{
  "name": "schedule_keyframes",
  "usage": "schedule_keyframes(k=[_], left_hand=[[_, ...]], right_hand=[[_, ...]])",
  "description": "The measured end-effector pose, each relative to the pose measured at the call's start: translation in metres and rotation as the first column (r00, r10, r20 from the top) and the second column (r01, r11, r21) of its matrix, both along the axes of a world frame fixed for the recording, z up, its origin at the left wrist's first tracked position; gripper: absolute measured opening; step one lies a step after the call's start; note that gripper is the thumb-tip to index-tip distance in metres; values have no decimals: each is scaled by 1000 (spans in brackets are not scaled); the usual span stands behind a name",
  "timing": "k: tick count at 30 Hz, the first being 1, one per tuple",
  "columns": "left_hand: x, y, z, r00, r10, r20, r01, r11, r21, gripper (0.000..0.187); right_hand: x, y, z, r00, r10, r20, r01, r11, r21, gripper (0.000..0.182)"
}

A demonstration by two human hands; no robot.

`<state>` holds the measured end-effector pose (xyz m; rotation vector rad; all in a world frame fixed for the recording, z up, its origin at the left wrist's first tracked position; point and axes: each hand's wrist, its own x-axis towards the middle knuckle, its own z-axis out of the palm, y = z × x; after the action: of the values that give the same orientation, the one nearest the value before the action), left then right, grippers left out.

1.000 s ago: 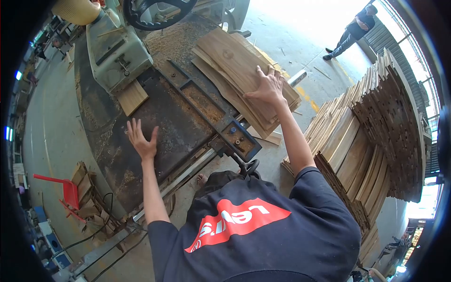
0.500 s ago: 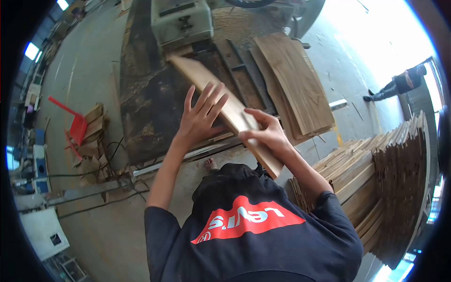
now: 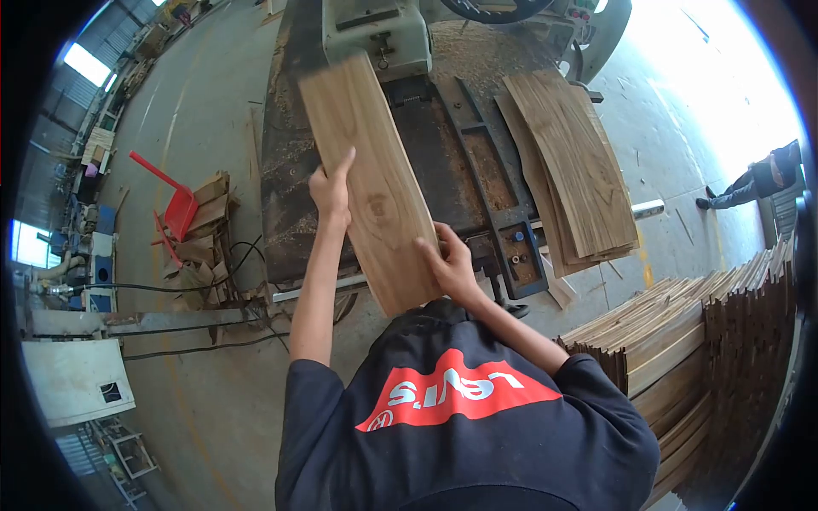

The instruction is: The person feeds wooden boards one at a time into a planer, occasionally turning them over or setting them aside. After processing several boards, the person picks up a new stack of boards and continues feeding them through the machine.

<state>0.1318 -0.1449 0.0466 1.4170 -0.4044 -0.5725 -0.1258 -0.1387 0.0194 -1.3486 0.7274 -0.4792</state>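
A: Where is the board?

B: The wood plank (image 3: 371, 179) is up off the dark machine table (image 3: 285, 204), carried lengthwise with its far end toward the green saw housing (image 3: 366, 30). The left hand (image 3: 331, 189) clamps its left edge about halfway along, fingers curled around the edge. The right hand (image 3: 449, 262) grips the near right edge, thumb on top and fingers wrapped under.

A: So both hands are closed on it?

B: Yes, 2 firm grips on 1 plank, neither hand spread flat.

A: What lies beyond the fingers?

B: Right of the right hand's fingertips sits a stack of thin boards (image 3: 567, 162) on the same table, just past the steel fence rail (image 3: 481, 170). Left of the left hand, well apart on the floor, a red dustpan (image 3: 175, 204) leans on wood scraps (image 3: 204, 247).

A: Which step would you call this?

B: I judge it the carrying and aligning step: the plank is held but not yet set down. The next move calls for lowering it flat onto the table and squaring one edge, keeping fingers on the edges and clear of the housing.
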Motion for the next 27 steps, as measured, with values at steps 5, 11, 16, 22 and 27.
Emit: schedule_keyframes(k=[5, 11, 16, 22, 27], left_hand=[[-38, 71, -43, 885, -402, 234, 314, 888, 338, 127], [-113, 140, -54, 522, -607, 599, 174, 763, 622, 161], [-95, 123, -63, 502, -538, 677, 100, 814, 573, 148], [-61, 105, -79, 469, -540, 699, 83, 815, 574, 145], [-46, 85, -95, 441, -528, 726, 61, 825, 562, 146]], right_hand=[[5, 2, -62, 941, -311, -133, 283, 939, -196, 55], [15, -3, -71, 930, -344, -131, 281, 893, -352, 54], [25, -17, -47, 887, -263, -379, 85, 900, -427, 58], [49, -39, -74, 925, -326, -196, -52, 401, -914, 66], [74, -43, -96, 943, -241, -230, -76, 517, -853, 58]])
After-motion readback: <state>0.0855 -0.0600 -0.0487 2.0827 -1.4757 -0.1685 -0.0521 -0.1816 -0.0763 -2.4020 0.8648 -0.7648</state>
